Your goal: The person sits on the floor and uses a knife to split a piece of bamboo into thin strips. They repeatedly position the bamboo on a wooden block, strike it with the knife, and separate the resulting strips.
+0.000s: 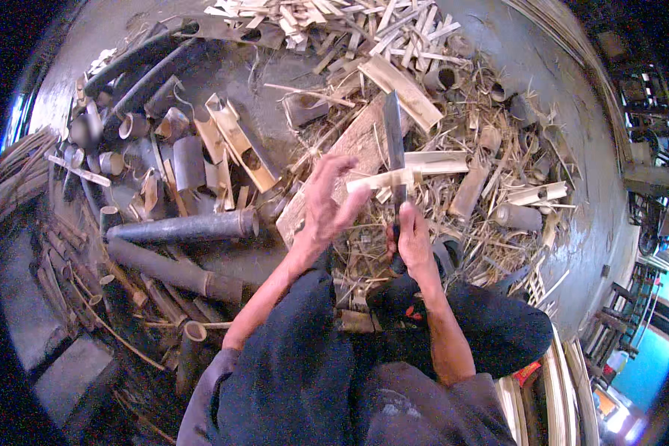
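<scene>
My right hand (pixel 415 241) is closed round the dark handle of a long machete (pixel 393 134), its blade pointing away from me. A short pale bamboo strip (pixel 372 181) crosses the blade just beyond that hand; whether the blade is wedged in it I cannot tell. My left hand (pixel 324 197) is beside the strip's left end with fingers spread and apart. Its thumb side is close to the strip, and contact is unclear. Below both lies a thick wooden plank (pixel 346 152). Another split bamboo piece (pixel 437 162) rests right of the blade.
A heap of cut bamboo strips (pixel 416 33) is at the far side. Bamboo shavings (pixel 490 193) and short tubes litter the right. Dark bamboo poles (pixel 182 227) and split halves (pixel 238 141) lie on the left floor. Long pale slats (pixel 561 386) stand by my right knee.
</scene>
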Available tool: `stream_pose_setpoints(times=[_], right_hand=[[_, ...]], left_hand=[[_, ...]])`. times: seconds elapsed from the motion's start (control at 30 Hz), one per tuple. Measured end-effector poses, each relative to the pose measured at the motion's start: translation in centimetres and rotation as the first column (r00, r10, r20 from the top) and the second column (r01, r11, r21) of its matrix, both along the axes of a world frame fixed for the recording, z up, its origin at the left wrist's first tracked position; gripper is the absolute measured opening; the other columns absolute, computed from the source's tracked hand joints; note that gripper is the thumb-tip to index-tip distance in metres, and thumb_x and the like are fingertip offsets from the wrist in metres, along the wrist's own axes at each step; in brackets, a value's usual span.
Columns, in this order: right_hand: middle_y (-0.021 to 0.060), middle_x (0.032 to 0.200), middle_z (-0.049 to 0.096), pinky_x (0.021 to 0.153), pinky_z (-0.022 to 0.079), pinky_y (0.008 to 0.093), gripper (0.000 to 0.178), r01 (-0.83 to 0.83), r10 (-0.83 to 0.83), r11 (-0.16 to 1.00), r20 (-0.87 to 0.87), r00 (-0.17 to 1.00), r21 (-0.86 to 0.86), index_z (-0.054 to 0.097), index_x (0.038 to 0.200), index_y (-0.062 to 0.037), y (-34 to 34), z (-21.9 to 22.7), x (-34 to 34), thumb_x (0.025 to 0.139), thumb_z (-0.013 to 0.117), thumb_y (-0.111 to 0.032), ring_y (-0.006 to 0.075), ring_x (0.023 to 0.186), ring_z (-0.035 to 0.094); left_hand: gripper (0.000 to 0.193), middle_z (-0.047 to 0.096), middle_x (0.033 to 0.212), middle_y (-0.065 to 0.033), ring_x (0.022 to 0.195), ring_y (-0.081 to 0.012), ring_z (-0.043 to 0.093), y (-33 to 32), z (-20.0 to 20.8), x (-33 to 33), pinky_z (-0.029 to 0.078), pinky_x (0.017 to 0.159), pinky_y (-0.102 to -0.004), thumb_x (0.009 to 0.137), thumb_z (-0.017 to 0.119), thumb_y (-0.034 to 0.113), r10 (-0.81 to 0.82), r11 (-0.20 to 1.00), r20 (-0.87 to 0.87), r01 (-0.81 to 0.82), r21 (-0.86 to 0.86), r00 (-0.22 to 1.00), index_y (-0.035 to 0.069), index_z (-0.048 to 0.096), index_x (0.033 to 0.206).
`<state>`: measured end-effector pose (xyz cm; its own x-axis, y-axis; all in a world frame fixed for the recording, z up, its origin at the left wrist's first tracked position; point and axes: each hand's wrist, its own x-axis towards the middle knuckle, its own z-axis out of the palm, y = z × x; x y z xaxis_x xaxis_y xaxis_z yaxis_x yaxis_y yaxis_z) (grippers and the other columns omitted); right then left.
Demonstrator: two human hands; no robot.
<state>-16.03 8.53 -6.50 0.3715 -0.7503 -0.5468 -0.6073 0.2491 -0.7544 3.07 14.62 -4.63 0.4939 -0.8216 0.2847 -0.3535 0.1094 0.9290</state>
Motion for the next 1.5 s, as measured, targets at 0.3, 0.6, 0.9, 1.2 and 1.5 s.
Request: stream_pose_setpoints(times=[0.3, 0.6, 0.9, 1.2, 1.5], right_hand=[[0.0141, 0.106, 0.062, 0.086, 0.045, 0.0342, 0.038, -0.033, 0.043, 0.997, 0.131, 0.990, -0.076, 0.054, 0.109, 0.0027, 1.8, -1.6, -3.8, 0.083, 0.066, -0.023, 0.0204, 0.097, 0.057], [0.0154, 0.113, 0.051, 0.089, 0.042, 0.0409, 0.047, -0.281, 0.224, 0.853, -0.179, 0.958, -0.440, 0.045, 0.116, -0.0012, 3.2, -1.9, -6.1, 0.079, 0.067, -0.018, 0.0282, 0.106, 0.051], [0.0128, 0.112, 0.049, 0.092, 0.038, 0.0423, 0.050, -0.306, 0.231, 0.849, -0.218, 0.948, -0.431, 0.040, 0.119, -0.0029, 3.1, -3.4, -6.1, 0.079, 0.067, -0.017, 0.0290, 0.106, 0.048], [0.0110, 0.112, 0.048, 0.097, 0.032, 0.0441, 0.057, -0.210, 0.119, 0.912, -0.262, 0.958, -0.353, 0.038, 0.121, -0.0055, 3.1, -2.8, -5.1, 0.078, 0.070, -0.024, 0.0283, 0.107, 0.046], [0.0132, 0.122, 0.049, 0.102, 0.030, 0.0447, 0.059, -0.427, 0.291, 0.816, -0.361, 0.886, -0.391, 0.039, 0.126, -0.0053, 3.5, -3.7, -6.9, 0.078, 0.068, -0.024, 0.0282, 0.117, 0.045]], left_hand=[[0.039, 0.056, 0.107, -0.0069, 0.104, -0.0290, 0.052, -3.3, -3.4, -6.9, 0.044, 0.087, -0.0415, 0.072, 0.071, 0.022, -0.253, 0.951, 0.371, 0.301, -0.077, 0.893, 0.012, 0.056, 0.107], [0.022, 0.052, 0.089, -0.0063, 0.092, -0.0277, 0.048, -2.9, -4.3, -10.7, 0.037, 0.075, -0.0425, 0.078, 0.067, 0.023, -0.388, 0.887, 0.167, 0.417, -0.200, 0.906, 0.010, 0.050, 0.079], [0.025, 0.049, 0.065, -0.0031, 0.071, -0.0295, 0.045, -4.1, -6.3, -13.5, 0.036, 0.077, -0.0429, 0.065, 0.074, 0.014, -0.361, 0.915, -0.049, 0.344, -0.211, 0.931, 0.015, 0.050, 0.058], [0.010, 0.048, 0.072, 0.0018, 0.074, -0.0224, 0.043, -4.3, -6.0, -11.5, 0.030, 0.073, -0.0375, 0.073, 0.058, 0.019, -0.498, 0.836, -0.091, 0.449, -0.314, 0.862, 0.017, 0.048, 0.073], [0.009, 0.046, 0.072, 0.0006, 0.077, -0.0229, 0.043, -3.4, -6.2, -11.6, 0.031, 0.072, -0.0374, 0.074, 0.057, 0.020, -0.512, 0.820, -0.004, 0.487, -0.301, 0.859, 0.016, 0.049, 0.076]])
